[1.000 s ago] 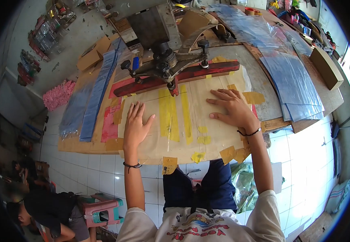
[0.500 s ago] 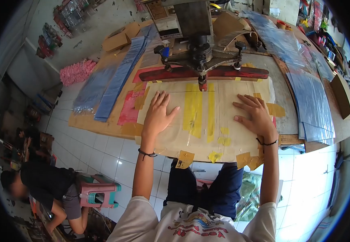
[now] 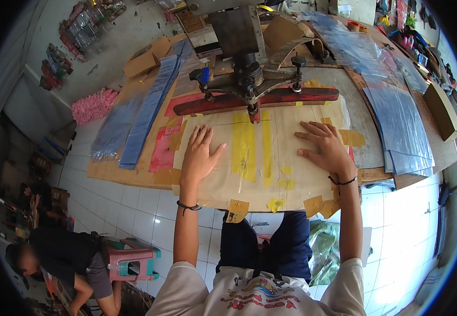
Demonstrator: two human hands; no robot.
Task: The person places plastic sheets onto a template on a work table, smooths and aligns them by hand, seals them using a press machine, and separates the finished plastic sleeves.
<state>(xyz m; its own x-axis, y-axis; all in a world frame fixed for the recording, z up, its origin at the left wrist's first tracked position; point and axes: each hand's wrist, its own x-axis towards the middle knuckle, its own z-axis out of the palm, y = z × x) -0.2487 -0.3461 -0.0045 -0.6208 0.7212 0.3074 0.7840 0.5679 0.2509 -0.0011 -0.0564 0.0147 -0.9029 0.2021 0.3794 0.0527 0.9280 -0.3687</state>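
Note:
My left hand (image 3: 200,158) lies flat on the left part of a beige sheet (image 3: 218,192), its fingers stretched out and holding nothing. On the right part of the same sheet rests my right hand (image 3: 326,150), palm down with fingers spread. Between the hands run yellow tape strips (image 3: 244,152). Beyond my fingertips a long red bar (image 3: 302,96) spans the sheet's far edge, beneath a dark metal press arm (image 3: 247,79). Brown tape pieces (image 3: 238,211) stick to the sheet's near edge.
Blue plastic strips (image 3: 152,113) lie at the left and clear-blue plastic sheets (image 3: 402,126) at the right. A cardboard box (image 3: 441,112) stands far right. At the lower left a person (image 3: 65,258) bends forward near a pink and green stool (image 3: 133,260).
The camera view has swung, so the table and press appear shifted. Both hands stay flat in about the same places on the sheet. The person at the lower left has shifted slightly.

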